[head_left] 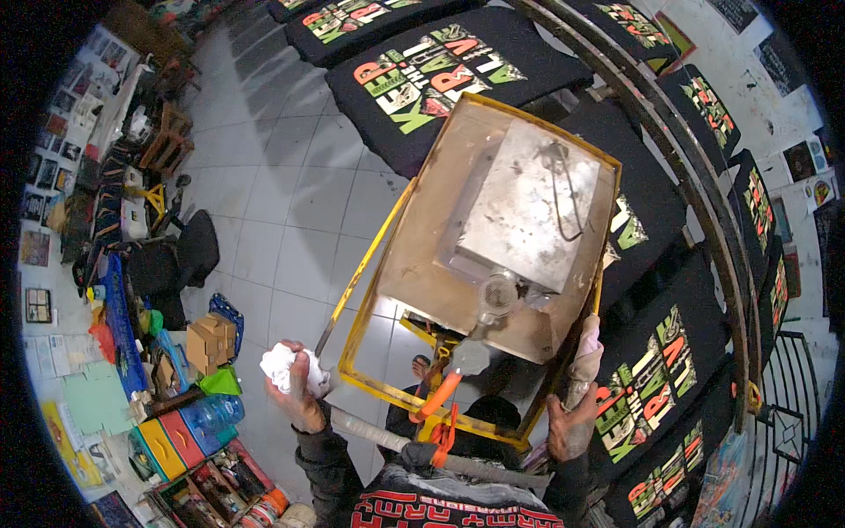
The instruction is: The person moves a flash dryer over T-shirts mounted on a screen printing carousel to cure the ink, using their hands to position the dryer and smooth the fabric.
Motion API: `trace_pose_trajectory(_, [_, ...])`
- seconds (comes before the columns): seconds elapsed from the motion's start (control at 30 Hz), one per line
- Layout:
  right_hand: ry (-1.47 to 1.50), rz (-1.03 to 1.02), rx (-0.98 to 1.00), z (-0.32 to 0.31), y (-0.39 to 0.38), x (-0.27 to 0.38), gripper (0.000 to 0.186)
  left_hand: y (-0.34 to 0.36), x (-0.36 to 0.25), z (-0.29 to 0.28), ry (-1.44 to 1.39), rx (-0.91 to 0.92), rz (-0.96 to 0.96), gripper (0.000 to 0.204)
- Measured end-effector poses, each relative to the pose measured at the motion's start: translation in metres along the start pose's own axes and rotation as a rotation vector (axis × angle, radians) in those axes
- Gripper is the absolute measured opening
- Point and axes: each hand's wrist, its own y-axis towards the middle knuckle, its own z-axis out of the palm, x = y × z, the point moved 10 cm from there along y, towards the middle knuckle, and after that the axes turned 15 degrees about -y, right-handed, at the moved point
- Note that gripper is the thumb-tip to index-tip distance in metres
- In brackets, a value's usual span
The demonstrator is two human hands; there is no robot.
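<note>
A yellow-framed machine (pixel 414 238) stands in front of me, its brown top plate carrying a scuffed metal box (pixel 519 211) with a looped dark cord. Slim yellow bars run along its sides. Bunched white cloth (pixel 283 365) wraps the end of the left bar, and my left hand (pixel 305 396) is closed around it. On the other side, my right hand (pixel 570 424) grips the right bar's handle (pixel 584 356), wrapped in pale cloth. An orange tube (pixel 437 396) and a padded crossbar (pixel 370 431) lie between my arms.
Black printed T-shirts (pixel 660 387) lie on boards along a curved dark rail (pixel 704 167) at the right and far side. On the left, a black chair (pixel 198 251), cardboard box (pixel 211 341) and coloured drawers (pixel 182 436) border the grey tiled floor (pixel 273 202).
</note>
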Motion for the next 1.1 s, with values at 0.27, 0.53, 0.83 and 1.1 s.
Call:
trace_pose_trajectory(0.27, [0.000, -0.025, -0.049, 0.020, -0.015, 0.052, 0.064, 0.063, -0.024, 0.037, -0.006, 0.116, -0.003, 0.022])
trace_pose_trajectory(0.53, [-0.060, -0.283, -0.128, 0.009, 0.019, 0.107, 0.054, 0.078, -0.022, 0.032, -0.047, 0.049, 0.023, 0.019])
trace_pose_trajectory(0.83, [-0.102, -0.465, -0.035, 0.020, 0.101, 0.159, 0.062, 0.089, -0.023, 0.029, -0.083, -0.071, 0.065, 0.018])
trace_pose_trajectory(1.1, [-0.162, -0.460, -0.006, 0.016, 0.166, 0.229, 0.060, 0.143, -0.003, 0.077, -0.378, 0.057, 0.114, 0.021])
